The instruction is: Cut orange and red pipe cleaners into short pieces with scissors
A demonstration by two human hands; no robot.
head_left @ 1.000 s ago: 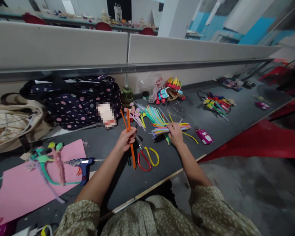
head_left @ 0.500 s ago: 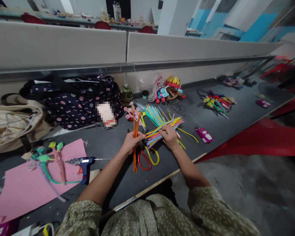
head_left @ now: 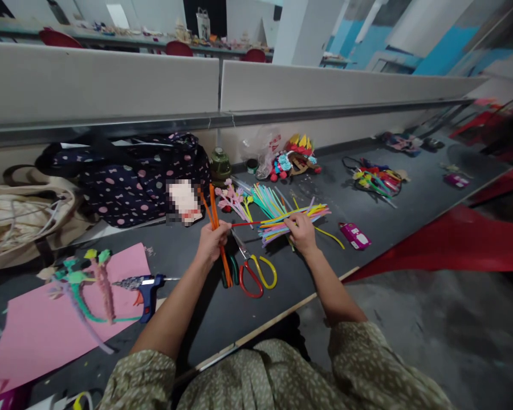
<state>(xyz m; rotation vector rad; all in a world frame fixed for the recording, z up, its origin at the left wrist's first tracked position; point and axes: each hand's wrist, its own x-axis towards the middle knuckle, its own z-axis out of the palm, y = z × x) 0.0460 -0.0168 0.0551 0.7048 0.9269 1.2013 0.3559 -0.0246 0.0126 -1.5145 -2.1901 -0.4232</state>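
My left hand (head_left: 211, 241) grips two orange pipe cleaners (head_left: 216, 228) that stand slanted, tips up and to the left. A red pipe cleaner (head_left: 245, 224) runs from this hand's fingers toward the multicoloured bundle of pipe cleaners (head_left: 293, 218), which my right hand (head_left: 302, 233) holds just above the dark table (head_left: 205, 310). Red and yellow handled scissors (head_left: 253, 269) lie on the table between and below both hands.
A pink sheet (head_left: 38, 324) with green and pink pipe-cleaner figures and a blue glue gun (head_left: 147, 287) lie at left. A dotted dark bag (head_left: 132, 176) and a beige bag (head_left: 21, 213) stand behind. More craft pieces (head_left: 376, 179) and a pink box (head_left: 354, 235) lie to the right. The table's front edge is near my lap.
My left hand tilted the orange pipe cleaners to the left and caught a red one coming out of the bundle. My right hand swung the bundle back to nearly level and moved it right.
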